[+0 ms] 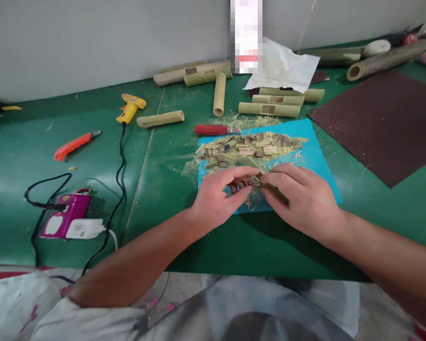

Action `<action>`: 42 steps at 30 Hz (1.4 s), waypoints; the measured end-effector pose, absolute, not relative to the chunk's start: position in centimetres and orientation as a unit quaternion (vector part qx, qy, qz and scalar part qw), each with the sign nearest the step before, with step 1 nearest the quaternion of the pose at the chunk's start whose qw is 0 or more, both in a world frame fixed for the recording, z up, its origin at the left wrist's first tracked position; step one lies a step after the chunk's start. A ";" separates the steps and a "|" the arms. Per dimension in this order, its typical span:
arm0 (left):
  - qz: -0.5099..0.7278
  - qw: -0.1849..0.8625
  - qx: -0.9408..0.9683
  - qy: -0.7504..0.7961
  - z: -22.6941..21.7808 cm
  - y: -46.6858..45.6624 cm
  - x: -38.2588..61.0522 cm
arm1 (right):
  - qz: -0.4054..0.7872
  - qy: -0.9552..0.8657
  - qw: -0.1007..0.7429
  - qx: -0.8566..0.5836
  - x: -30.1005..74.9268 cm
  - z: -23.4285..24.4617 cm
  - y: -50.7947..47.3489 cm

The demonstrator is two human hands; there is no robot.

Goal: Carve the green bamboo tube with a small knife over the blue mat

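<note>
My left hand (218, 194) and my right hand (301, 196) meet over the near part of a blue sheet (319, 156). Both sets of fingers are closed around a narrow bamboo piece (251, 164), whose far end sticks out between them. Much of it is hidden by the fingers, so its full shape does not show. Just beyond my hands, bamboo chips (246, 150) and fine shavings lie heaped on the sheet. A red-handled carving knife (213, 130) rests at the sheet's far edge.
Cut bamboo tubes (270, 110) lie at the back, some with square openings. Left are a yellow glue gun (130, 108), an orange utility knife (77, 145) and a purple power strip (66, 215) with trailing black cords. A brown sheet (379, 123) and crumpled white paper (284, 68) lie right.
</note>
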State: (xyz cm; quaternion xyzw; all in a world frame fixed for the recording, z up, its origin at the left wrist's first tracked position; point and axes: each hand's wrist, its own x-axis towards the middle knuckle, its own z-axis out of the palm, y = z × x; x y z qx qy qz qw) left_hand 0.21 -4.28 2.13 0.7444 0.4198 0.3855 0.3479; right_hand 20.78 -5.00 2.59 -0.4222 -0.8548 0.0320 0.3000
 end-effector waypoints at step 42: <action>0.294 0.048 0.845 0.445 1.3 0.6 -4.0 | -0.029 -0.735 0.089 -0.672 35.2 5.9 19.2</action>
